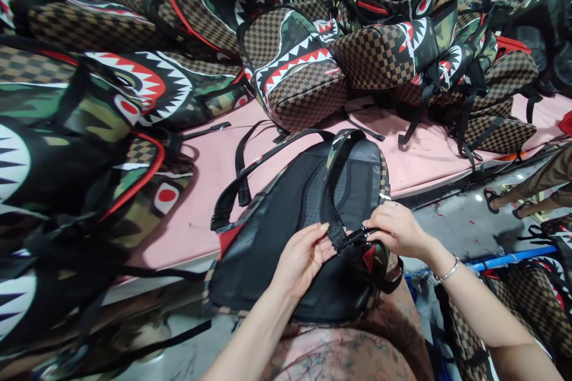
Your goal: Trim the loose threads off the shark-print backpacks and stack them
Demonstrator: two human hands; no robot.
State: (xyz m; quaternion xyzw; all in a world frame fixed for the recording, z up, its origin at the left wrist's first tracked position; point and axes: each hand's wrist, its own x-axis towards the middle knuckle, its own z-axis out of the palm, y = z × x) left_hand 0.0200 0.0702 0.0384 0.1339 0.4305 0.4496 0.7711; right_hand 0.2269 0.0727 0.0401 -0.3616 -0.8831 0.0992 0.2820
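A backpack [277, 238] lies back side up across the front edge of the pink table and the person's lap, its black padded panel facing the camera. Two shoulder straps arch over it. My left hand [306, 253] pinches the lower end of the near shoulder strap [330, 190] beside a black buckle. Just to the right, my right hand [393, 227] grips the black webbing [357, 235] at that same buckle, close to the bag's right edge. Fingertips partly cover the buckle. A silver bracelet is on the right wrist.
Checkered and camouflage backpacks with shark-mouth prints [308, 77] are piled along the back of the pink table [210, 190] and at the left [152, 184]. More bags [536, 292] lie low at the right by a blue bar [513, 259]. A person's legs [531, 181] stand at the right.
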